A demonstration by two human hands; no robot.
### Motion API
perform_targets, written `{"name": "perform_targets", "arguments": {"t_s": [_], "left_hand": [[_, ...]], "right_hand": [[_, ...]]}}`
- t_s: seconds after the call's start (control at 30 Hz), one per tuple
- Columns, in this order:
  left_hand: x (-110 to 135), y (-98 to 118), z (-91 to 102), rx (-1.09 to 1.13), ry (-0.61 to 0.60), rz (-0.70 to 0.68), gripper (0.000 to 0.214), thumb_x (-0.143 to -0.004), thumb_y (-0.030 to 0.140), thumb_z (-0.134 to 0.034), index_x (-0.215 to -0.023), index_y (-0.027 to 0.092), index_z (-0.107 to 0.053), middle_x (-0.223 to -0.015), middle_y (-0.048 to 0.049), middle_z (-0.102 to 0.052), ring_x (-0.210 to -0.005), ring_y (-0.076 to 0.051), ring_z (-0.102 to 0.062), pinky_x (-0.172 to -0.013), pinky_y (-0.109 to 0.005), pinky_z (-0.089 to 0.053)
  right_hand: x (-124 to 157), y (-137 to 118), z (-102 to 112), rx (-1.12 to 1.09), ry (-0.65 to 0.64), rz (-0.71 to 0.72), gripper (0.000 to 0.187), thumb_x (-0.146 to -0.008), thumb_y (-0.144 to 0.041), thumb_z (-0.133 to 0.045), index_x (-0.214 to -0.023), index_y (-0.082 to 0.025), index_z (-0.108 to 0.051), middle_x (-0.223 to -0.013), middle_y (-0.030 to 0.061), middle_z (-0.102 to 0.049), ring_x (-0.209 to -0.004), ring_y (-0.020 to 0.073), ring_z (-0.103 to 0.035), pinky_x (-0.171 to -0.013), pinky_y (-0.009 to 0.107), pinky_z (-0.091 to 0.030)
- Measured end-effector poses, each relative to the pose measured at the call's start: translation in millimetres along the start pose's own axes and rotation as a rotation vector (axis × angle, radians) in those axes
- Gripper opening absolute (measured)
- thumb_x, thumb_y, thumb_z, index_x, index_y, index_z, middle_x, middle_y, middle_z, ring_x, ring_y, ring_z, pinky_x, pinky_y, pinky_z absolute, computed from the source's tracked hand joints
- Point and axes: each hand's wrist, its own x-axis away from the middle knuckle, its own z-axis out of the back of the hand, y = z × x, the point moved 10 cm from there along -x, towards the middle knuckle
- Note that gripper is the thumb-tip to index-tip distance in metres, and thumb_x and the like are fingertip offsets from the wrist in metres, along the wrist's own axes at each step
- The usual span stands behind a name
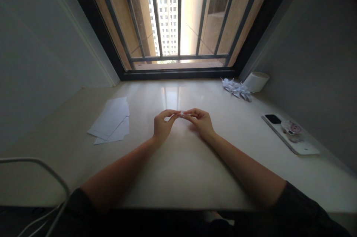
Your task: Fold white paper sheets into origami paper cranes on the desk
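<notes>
Between the fingertips of both hands is a small folded piece of white paper, mostly hidden by the fingers. My left hand pinches its left side with thumb and forefinger. From the other side, the thumb and fingers of my right hand close on it too. Both hands are just above the pale sill, near its middle. To the left of my left hand lie several loose white paper sheets, overlapping. A cluster of small folded white paper pieces lies at the back right.
A white cup-like roll or container leans by the right wall behind the folded pieces. A phone with a round grip lies at the right. A white cable loops at the lower left. The barred window closes off the back.
</notes>
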Motion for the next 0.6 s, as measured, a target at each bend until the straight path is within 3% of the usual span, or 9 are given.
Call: {"name": "perform_targets", "arguments": {"t_s": [0.23, 0.4, 0.6], "left_hand": [[-1, -10, -0.4, 0.201, 0.039, 0.075, 0.032, -0.069, 0.032, -0.071, -0.098, 0.019, -0.064, -0.082, -0.0024, -0.068, -0.077, -0.015, -0.065, -0.078, -0.03, -0.05], [0, -14, -5.9, 0.264, 0.012, 0.122, 0.032, -0.069, 0.031, -0.071, -0.097, 0.019, -0.06, -0.076, -0.001, -0.066, -0.074, -0.014, -0.064, -0.076, -0.029, -0.05], [0, -20, -10.6, 0.308, -0.034, 0.153, 0.035, -0.07, 0.032, -0.07, -0.1, 0.018, -0.06, -0.078, -0.002, -0.067, -0.076, -0.015, -0.064, -0.077, -0.03, -0.049]], "right_hand": [[2, 1, -2, -0.132, 0.026, -0.07, 0.022, -0.059, -0.036, -0.078, -0.074, -0.021, -0.071, -0.079, 0.0033, -0.073, -0.076, 0.02, -0.068, -0.078, 0.036, -0.053], [4, 6, -2, -0.205, 0.052, -0.127, 0.024, -0.058, -0.034, -0.079, -0.077, -0.021, -0.07, -0.073, 0.0015, -0.073, -0.072, 0.0193, -0.068, -0.074, 0.034, -0.052], [1, 8, -3, -0.213, 0.017, -0.092, 0.021, -0.06, -0.032, -0.078, -0.075, -0.022, -0.07, -0.073, 0.0006, -0.072, -0.072, 0.0172, -0.067, -0.076, 0.033, -0.051]]}}
